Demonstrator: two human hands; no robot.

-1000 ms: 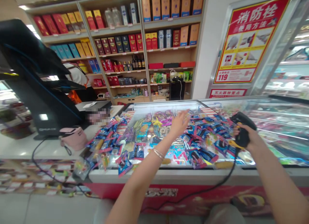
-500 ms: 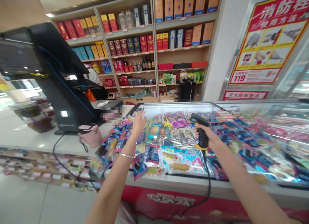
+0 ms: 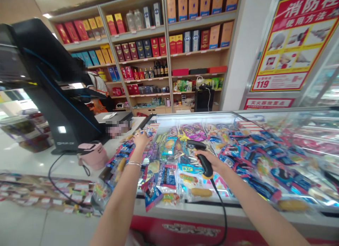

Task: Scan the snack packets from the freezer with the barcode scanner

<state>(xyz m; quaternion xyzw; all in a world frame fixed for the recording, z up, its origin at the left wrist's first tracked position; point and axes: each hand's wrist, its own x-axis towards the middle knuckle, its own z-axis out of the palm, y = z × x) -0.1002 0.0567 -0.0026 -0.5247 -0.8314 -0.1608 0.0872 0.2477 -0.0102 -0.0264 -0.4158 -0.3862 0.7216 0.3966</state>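
Note:
My right hand (image 3: 209, 158) is wrapped round the grip of a black and yellow barcode scanner (image 3: 206, 164), whose head points left over the freezer. A black cord hangs down from its base. My left hand (image 3: 141, 138), with a bracelet at the wrist, is over packaged ice creams at the freezer's left end. Its fingers are apart and slightly bent, and whether they touch a packet I cannot tell. Blue-wrapped packets (image 3: 168, 176) and a clear pack with a corn-shaped ice cream (image 3: 200, 192) lie on the glass near the front edge.
The chest freezer (image 3: 190, 113) spans the front, heaped with colourful packets. At left, a pink cup bag (image 3: 94, 156), a black checkout terminal (image 3: 63, 129) and stacked tubs (image 3: 31, 133) stand on the white counter. A person (image 3: 97, 87) is behind the terminal; shelves of boxes (image 3: 144, 48) line the back.
My left hand has moved left and down toward the packets at the freezer's left end. My right hand has carried the scanner left, with its head now lower.

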